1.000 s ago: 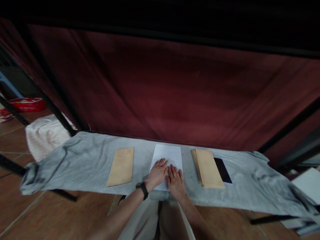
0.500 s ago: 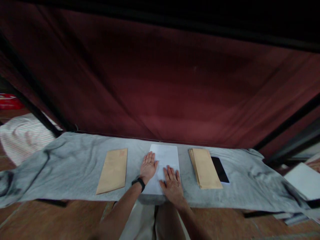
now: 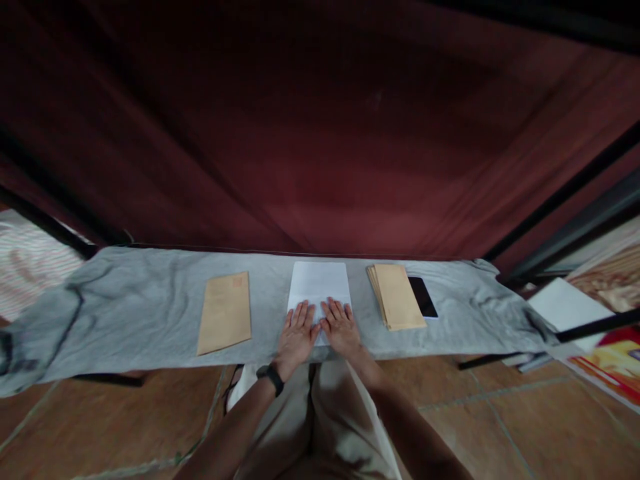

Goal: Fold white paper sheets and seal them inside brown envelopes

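A white sheet of paper (image 3: 320, 279) lies flat in front of me on a grey cloth (image 3: 150, 293), with a faint line across it. Both palms rest on its near part. My left hand (image 3: 297, 333), with a dark watch at the wrist, is flat with fingers stretched out on the paper's left side. Beside it my right hand (image 3: 341, 327) lies flat too, fingers spread, the thumbs almost meeting. The paper's near portion is partly hidden under the hands. To the left is a single brown envelope (image 3: 225, 313); on the right sits a fanned stack of brown envelopes (image 3: 399, 297).
A dark phone (image 3: 423, 297) lies against the right side of the envelope stack. Behind the narrow cloth-covered surface hangs a dark red fabric wall (image 3: 320, 167). Black frame bars (image 3: 565, 193) slant at both sides. Further right are a white board (image 3: 570, 305) and a colourful printed item (image 3: 620, 367).
My left hand has slid down the paper toward me, and the two hands are now side by side near its lower part. The head view has tilted, so the surface sits higher in the picture.
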`<state>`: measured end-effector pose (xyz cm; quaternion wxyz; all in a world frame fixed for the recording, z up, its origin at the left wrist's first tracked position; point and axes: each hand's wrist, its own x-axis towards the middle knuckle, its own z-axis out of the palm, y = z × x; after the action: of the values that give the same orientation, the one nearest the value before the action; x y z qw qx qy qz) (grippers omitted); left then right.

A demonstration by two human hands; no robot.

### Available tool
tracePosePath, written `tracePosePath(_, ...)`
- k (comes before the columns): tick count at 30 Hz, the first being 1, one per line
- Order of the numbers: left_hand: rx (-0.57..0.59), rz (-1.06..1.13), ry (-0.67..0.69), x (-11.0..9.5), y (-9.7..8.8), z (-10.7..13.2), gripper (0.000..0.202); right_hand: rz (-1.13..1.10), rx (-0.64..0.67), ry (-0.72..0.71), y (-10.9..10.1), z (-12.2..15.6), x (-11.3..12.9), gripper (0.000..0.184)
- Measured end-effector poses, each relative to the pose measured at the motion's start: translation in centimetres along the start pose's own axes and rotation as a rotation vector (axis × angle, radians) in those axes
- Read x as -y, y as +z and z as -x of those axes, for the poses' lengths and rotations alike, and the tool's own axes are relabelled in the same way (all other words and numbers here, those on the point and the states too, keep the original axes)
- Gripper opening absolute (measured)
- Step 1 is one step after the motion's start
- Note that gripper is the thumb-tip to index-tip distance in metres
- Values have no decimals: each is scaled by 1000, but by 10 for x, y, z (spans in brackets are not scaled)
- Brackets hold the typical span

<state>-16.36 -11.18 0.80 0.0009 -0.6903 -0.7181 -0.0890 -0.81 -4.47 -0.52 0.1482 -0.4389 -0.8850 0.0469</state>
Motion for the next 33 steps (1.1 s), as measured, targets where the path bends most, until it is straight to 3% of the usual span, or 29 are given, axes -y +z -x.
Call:
tracePosePath(8,-41,2,-4,-3,-1,1,65,72,-48,204,-12,-6,-37,53)
tracePosePath(11,-17,6,-8,-4,-2,1,64,49,-30,274,-9,-18,-16,54)
tracePosePath(15,41,-5,20,-4,-4,0,60,-45,-3,84,4,-23,29,51)
tracePosePath(18,36,-5,32,-3,-4,0,60,-42,-3,53,7,-14,41,49)
tracePosePath(27,-28,52,90,13,-6,11,59,50,25,95,-13,22,-17,53)
tracePosePath(30,-40,59,99,17,-9,15,60,41,24,106,-13,13,-20,54)
tracePosePath(33,-33,45,104,16,-11,15,60,15,19,52,-7,-15,-11,53)
